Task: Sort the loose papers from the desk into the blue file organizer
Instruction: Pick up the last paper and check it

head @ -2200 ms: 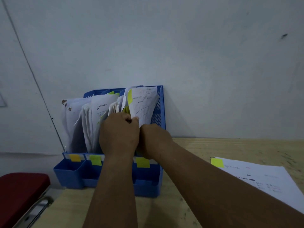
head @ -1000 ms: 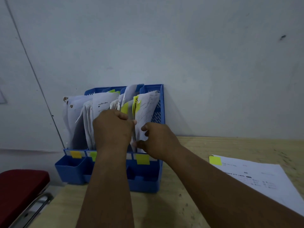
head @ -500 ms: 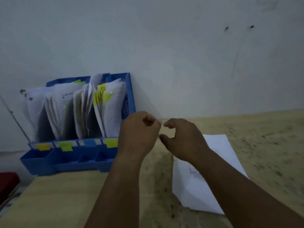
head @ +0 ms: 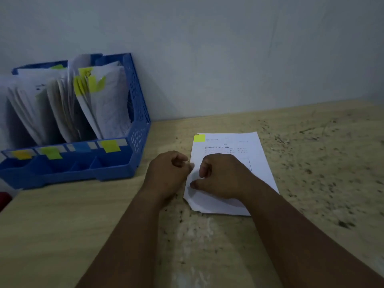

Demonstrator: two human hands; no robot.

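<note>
A blue file organizer (head: 137, 113) stands at the left against the wall. Its slots hold several upright white papers (head: 104, 104) with yellow sticky tabs. One loose printed sheet (head: 232, 144) with a yellow sticky note (head: 199, 138) at its top left corner lies flat on the desk. My right hand (head: 224, 175) rests on this sheet, fingers curled and thumb pressing near the left edge. My left hand (head: 166, 173) is loosely curled beside the sheet's left edge, its fingertips touching that edge. Neither hand has lifted the sheet.
The wooden desk (head: 311, 163) is speckled with dark marks and meets a plain pale wall (head: 228, 59) at the back. Coloured labels (head: 52, 152) mark the organizer's front compartments. A bit of a red seat (head: 4, 199) shows past the desk's left edge.
Both hands left the organizer's papers and moved right and down onto the loose sheet. The view swung right, so the organizer now sits at the far left.
</note>
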